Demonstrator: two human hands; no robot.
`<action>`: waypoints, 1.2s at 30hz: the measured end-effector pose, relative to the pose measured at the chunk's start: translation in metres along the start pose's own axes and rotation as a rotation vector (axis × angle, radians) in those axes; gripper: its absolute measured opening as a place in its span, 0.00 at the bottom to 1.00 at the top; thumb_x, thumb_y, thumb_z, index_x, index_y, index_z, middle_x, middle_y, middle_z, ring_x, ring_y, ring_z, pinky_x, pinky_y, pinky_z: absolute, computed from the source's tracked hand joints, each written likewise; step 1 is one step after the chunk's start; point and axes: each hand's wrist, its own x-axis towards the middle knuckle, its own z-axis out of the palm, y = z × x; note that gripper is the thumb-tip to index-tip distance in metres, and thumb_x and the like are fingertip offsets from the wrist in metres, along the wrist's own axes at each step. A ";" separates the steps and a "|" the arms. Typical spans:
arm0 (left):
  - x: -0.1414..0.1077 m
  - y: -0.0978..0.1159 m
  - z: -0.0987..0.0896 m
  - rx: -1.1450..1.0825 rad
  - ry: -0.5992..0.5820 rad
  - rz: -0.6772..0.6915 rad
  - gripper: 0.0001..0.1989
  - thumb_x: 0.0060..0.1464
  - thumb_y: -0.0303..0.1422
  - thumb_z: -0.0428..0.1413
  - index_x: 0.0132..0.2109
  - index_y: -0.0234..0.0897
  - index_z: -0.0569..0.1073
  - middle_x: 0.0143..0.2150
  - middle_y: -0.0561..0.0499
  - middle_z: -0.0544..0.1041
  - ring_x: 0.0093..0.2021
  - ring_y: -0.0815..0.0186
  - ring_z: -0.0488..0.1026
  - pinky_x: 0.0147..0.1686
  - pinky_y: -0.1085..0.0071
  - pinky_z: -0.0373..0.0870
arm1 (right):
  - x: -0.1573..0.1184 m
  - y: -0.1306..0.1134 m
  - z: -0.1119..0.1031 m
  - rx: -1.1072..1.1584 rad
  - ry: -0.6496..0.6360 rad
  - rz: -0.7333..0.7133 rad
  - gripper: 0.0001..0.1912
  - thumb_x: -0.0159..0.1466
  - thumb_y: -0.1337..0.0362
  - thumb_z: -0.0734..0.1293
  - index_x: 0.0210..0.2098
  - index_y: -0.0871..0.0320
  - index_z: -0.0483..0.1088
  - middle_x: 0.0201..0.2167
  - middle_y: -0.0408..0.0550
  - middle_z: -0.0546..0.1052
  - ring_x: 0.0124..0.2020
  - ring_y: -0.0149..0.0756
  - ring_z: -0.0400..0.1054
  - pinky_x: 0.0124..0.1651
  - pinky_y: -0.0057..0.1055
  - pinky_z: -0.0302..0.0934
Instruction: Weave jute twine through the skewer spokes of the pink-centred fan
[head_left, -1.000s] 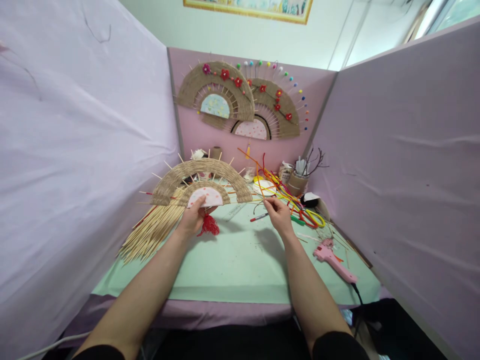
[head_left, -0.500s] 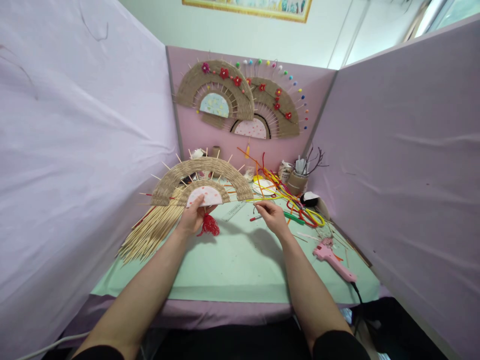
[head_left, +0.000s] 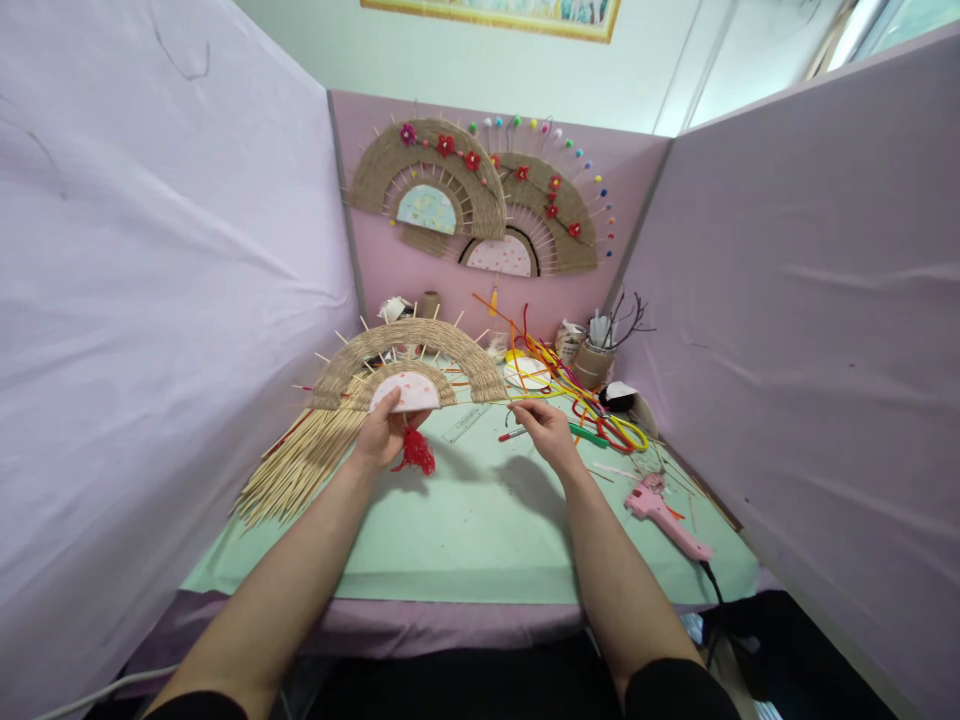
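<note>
Pale pink card lies under the thumb of the left hand (head_left: 381,436); its fingers curl behind the fan (head_left: 412,335), clamping it at the lower middle. The thumb and forefinger of the right hand (head_left: 544,428) press together on the outer end of the thin bottom stick (head_left: 493,402), just beyond the fan's right edge; how firmly they pinch, I cannot tell.

The fan is held up above the front of the table (head_left: 465,540), arch upward, with a red tassel (head_left: 416,452) hanging below the left hand. It looks light, and fairly stiff where the cord is woven close. The bare stick tips round the rim look brittle and likely to snap or slip if knocked. The card (head_left: 418,391) and the tight inner band seem the soundest hold, backed by fingers behind; the open gap between the bands would probably flex. The thin stick wants a fingertip grip close to the weave so it does not bow.

Farther out, loose sticks (head_left: 289,475) fan across the table on the left, and a ruler (head_left: 465,423) and a pen (head_left: 512,434) lie near the right hand. Bright pipe cleaners (head_left: 636,432) tangle beyond it, and a pink glue gun (head_left: 667,525) rests at the right.
</note>
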 end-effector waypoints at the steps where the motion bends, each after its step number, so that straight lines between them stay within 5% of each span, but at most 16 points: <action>1: 0.000 0.000 0.000 0.001 0.005 -0.004 0.14 0.50 0.28 0.56 0.46 0.36 0.71 0.38 0.46 0.79 0.40 0.63 0.76 0.43 0.62 0.73 | 0.000 -0.001 0.000 -0.001 -0.007 0.000 0.12 0.57 0.56 0.65 0.32 0.59 0.74 0.28 0.47 0.75 0.28 0.33 0.66 0.32 0.31 0.64; 7: -0.002 0.001 0.000 0.037 0.000 -0.036 0.11 0.50 0.29 0.56 0.43 0.35 0.72 0.36 0.46 0.79 0.36 0.63 0.76 0.38 0.65 0.75 | -0.002 -0.003 0.002 -0.035 -0.042 0.001 0.12 0.57 0.55 0.64 0.29 0.58 0.73 0.23 0.43 0.72 0.25 0.32 0.63 0.27 0.30 0.62; 19: 0.002 0.003 -0.002 0.142 0.001 -0.078 0.11 0.46 0.26 0.57 0.40 0.33 0.72 0.32 0.47 0.79 0.31 0.64 0.76 0.29 0.70 0.76 | 0.000 -0.004 -0.014 -0.372 0.224 -0.316 0.14 0.56 0.57 0.68 0.20 0.58 0.67 0.19 0.42 0.66 0.23 0.30 0.58 0.29 0.29 0.55; 26: 0.003 0.014 -0.006 0.229 0.011 -0.164 0.11 0.45 0.25 0.57 0.40 0.33 0.72 0.31 0.47 0.78 0.28 0.64 0.76 0.29 0.67 0.76 | 0.000 -0.001 -0.012 -0.275 0.068 -0.197 0.11 0.59 0.56 0.65 0.28 0.56 0.71 0.26 0.46 0.73 0.26 0.33 0.63 0.31 0.31 0.58; 36: -0.002 0.016 -0.005 0.206 -0.020 -0.173 0.12 0.46 0.27 0.56 0.41 0.33 0.72 0.30 0.47 0.78 0.26 0.64 0.75 0.26 0.68 0.75 | -0.003 0.002 -0.001 -0.050 -0.058 -0.024 0.13 0.56 0.55 0.65 0.23 0.59 0.70 0.21 0.43 0.69 0.24 0.31 0.62 0.27 0.28 0.59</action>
